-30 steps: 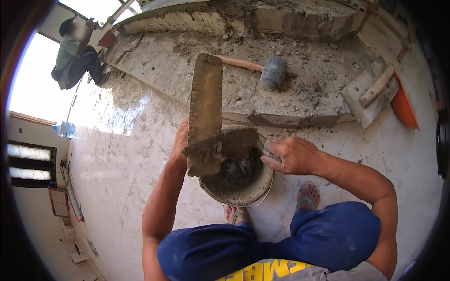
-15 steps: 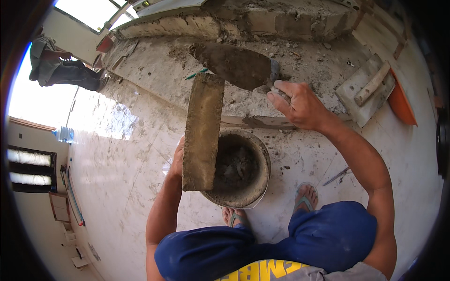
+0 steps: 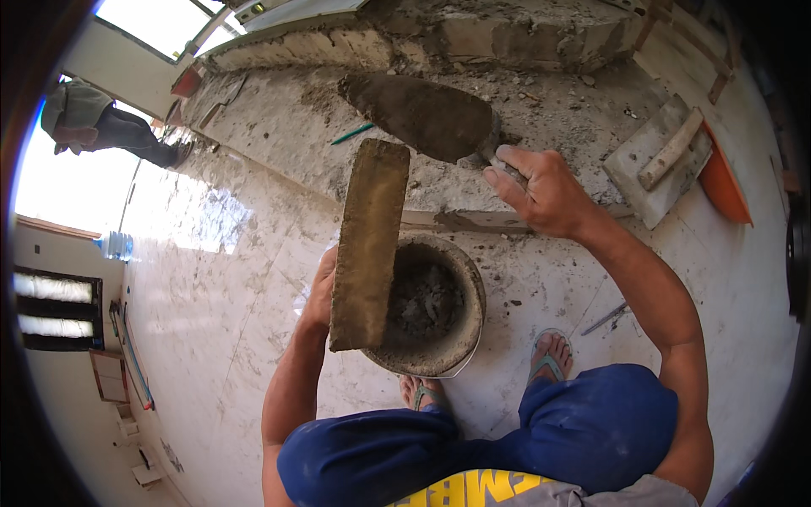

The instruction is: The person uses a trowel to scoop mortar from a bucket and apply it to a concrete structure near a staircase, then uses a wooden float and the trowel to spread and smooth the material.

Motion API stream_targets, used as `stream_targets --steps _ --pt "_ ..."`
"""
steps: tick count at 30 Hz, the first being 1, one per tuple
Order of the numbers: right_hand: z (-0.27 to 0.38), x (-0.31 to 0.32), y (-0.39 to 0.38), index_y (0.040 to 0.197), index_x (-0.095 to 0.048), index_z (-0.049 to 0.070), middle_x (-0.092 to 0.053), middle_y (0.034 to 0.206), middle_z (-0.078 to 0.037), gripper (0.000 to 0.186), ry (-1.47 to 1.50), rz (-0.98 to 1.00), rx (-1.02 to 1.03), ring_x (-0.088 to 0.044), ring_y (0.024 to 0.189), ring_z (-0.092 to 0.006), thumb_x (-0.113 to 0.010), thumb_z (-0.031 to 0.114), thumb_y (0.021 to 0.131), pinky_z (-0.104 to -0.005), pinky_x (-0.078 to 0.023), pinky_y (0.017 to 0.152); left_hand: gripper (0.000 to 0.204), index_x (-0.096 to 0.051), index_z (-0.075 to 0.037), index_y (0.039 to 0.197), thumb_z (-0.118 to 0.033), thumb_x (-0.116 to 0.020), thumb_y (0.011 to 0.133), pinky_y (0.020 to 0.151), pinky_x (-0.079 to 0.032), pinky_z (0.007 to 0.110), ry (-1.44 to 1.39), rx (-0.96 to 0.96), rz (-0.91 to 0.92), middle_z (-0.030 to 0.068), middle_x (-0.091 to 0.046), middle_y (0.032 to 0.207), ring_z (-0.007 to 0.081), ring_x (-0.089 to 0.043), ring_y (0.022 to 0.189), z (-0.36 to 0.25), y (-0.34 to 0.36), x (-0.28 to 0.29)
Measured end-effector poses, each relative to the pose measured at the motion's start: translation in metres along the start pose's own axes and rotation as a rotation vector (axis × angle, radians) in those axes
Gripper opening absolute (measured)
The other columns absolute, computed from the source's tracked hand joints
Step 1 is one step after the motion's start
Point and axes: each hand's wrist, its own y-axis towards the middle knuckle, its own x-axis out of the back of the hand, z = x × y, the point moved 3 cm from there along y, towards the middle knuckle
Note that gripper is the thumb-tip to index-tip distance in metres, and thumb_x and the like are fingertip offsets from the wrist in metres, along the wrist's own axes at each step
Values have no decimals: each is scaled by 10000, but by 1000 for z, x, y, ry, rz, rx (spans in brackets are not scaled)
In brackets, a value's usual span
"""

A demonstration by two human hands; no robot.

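Observation:
My left hand (image 3: 323,286) is mostly hidden behind a long rectangular plastering float (image 3: 367,245), its face coated with wet mortar. Whatever handle the float has is out of sight beneath it. In my right hand (image 3: 545,190) is the grip of a pointed trowel (image 3: 422,116), its broad blade dark with mortar and aimed left. The blade hangs just beyond the float's far end, apart from it. Below the float stands a mortar-crusted bucket (image 3: 475,313) with lumpy grey mortar (image 3: 429,300) inside; the float covers part of its left rim.
Ahead rises a rough concrete step (image 3: 279,127) strewn with crumbs, bearing a green pencil-like stick (image 3: 351,133). Another float (image 3: 663,160) with a wooden handle leans at the right by an orange basin (image 3: 726,182). My feet flank the bucket's near side. Another person (image 3: 101,122) stands far left.
The trowel has tilted slightly and its blade looks more evenly dark. The float has shifted a little right at its far end, toward me overall. At far left, the other person has changed posture.

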Motion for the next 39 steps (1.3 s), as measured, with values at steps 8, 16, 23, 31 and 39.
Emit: stream_targets --steps 8,16,23,31,39 --pt "6 -5 2 961 -651 -88 -650 712 -263 399 47 30 -7 -678 632 -312 -668 309 1000 -444 -499 602 404 -612 30 1303 -286 -558 1058 844 -555 279 36 -35 50 69 -692 1172 117 -662 1001 1 1 0" --pt "8 -5 3 922 -640 -66 -638 679 -241 371 -2 63 5 -679 621 -343 -673 298 986 -451 -508 596 393 -604 35 1312 -260 -538 1062 833 -565 290 35 -22 85 83 -692 1180 139 -674 999 -4 -1 4" --pt "32 -56 -42 888 -635 40 -665 692 -196 345 -78 354 63 -695 661 -378 -648 372 982 -477 -563 619 490 -478 8 1434 -271 -567 1041 851 -623 398 -208 37 -200 172 -638 1282 265 -698 1038 19 6 81" --pt "31 -68 -72 916 -612 26 -632 706 -154 363 102 462 77 -676 624 -339 -600 376 1011 -468 -529 609 466 -496 -13 1358 -344 -589 1043 623 -566 273 -861 -127 190 38 -568 954 148 -572 739 3 36 40" --pt "22 -54 13 820 -562 12 -505 604 -5 416 579 159 -247 -526 574 -112 -549 355 1056 -344 -456 559 356 -367 -28 1181 -292 -573 1059 454 -372 267 -1270 43 426 61 -441 813 134 -431 561 -4 2 -66"
